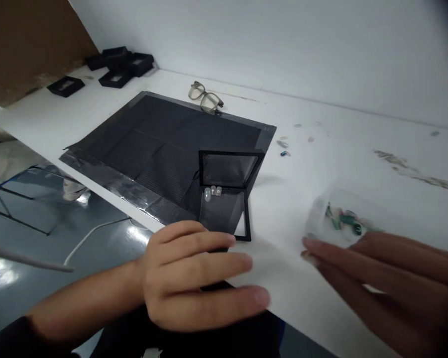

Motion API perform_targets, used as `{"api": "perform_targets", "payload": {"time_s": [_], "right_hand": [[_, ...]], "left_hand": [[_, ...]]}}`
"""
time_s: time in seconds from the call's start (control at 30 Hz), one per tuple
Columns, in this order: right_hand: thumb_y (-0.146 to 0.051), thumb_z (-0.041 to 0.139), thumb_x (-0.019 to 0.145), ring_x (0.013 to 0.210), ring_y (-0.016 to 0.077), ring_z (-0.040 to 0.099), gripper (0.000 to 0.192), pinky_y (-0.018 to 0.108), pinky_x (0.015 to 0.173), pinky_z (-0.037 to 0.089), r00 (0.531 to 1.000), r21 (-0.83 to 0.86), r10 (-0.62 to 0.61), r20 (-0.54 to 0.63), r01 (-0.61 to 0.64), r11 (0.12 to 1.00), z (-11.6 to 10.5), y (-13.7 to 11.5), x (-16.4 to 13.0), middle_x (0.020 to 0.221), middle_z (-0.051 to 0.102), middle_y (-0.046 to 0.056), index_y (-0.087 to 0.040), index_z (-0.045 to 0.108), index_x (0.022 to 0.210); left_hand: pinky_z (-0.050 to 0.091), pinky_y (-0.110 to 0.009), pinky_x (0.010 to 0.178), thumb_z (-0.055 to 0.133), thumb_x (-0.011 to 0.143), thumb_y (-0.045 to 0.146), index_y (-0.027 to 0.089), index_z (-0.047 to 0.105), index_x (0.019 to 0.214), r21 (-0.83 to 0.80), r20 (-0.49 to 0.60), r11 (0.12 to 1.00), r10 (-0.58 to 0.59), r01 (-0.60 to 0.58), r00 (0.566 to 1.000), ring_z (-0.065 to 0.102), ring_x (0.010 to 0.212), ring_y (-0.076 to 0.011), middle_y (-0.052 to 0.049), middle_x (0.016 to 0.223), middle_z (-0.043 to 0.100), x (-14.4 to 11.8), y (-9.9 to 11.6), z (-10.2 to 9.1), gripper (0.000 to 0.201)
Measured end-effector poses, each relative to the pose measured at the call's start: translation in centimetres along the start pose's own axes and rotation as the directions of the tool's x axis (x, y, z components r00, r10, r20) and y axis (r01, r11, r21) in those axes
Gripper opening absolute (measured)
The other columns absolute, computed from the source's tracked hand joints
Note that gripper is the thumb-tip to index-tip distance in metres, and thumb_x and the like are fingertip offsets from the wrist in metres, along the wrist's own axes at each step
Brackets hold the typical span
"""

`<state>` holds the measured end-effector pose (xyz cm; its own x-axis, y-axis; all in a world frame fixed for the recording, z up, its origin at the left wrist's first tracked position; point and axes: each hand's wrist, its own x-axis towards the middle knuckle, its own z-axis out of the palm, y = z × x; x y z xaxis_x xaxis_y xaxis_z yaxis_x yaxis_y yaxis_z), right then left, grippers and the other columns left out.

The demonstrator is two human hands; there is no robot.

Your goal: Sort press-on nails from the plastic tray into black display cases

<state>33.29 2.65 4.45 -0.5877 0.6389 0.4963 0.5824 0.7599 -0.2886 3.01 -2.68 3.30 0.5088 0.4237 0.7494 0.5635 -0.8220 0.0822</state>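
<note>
The left hand [194, 278], low centre, lies loosely open with fingers together, over the table edge just below the open black case [226, 196], holding nothing. Small pale pieces [212, 191] sit at the case's hinge. The right hand [388, 278], lower right, is flat and open, fingertips touching a clear bag [339, 219] of green pieces.

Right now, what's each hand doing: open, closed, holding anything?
Left hand: open, fingers extended, holding nothing, beside the open black display case.
Right hand: open, fingertips at the clear bag of green pieces; grip cannot be told.
</note>
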Motion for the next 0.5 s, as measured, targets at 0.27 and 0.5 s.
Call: {"api": "perform_targets", "payload": {"time_s": [0.27, 0.5], "right_hand": [[-0.008, 0.077, 0.08, 0.064, 0.0125, 0.062, 0.039, 0.029, 0.061, 0.053, 0.987, 0.037, -0.163, 0.011, 0.162, 0.986, -0.5, -1.3, -0.4, 0.075, 0.068, -0.003, -0.026, 0.072, 0.115], [-0.011, 0.067, 0.091, 0.067, 0.0161, 0.063, 0.029, 0.036, 0.063, 0.054, 0.991, 0.075, -0.122, -0.048, 0.125, 0.989, -0.2, -3.2, -0.5, 0.079, 0.07, -0.001, -0.024, 0.071, 0.117]], "left_hand": [[0.066, -0.023, 0.077, 0.077, 0.085, 0.019, 0.02, 0.073, 0.106, -0.152, -0.02, 0.983, -0.111, 0.107, 0.994, 0.076, 0.09, -0.0128, 0.003, 0.094, 0.08, 3.4, 1.2, 2.2, 0.021], [0.067, -0.025, 0.085, 0.074, 0.087, 0.016, 0.018, 0.072, 0.102, -0.209, -0.011, 0.964, -0.168, 0.163, 0.986, 0.076, 0.095, -0.0131, -0.002, 0.1, 0.08, 3.4, 1.4, 2.5, 0.015]]}}
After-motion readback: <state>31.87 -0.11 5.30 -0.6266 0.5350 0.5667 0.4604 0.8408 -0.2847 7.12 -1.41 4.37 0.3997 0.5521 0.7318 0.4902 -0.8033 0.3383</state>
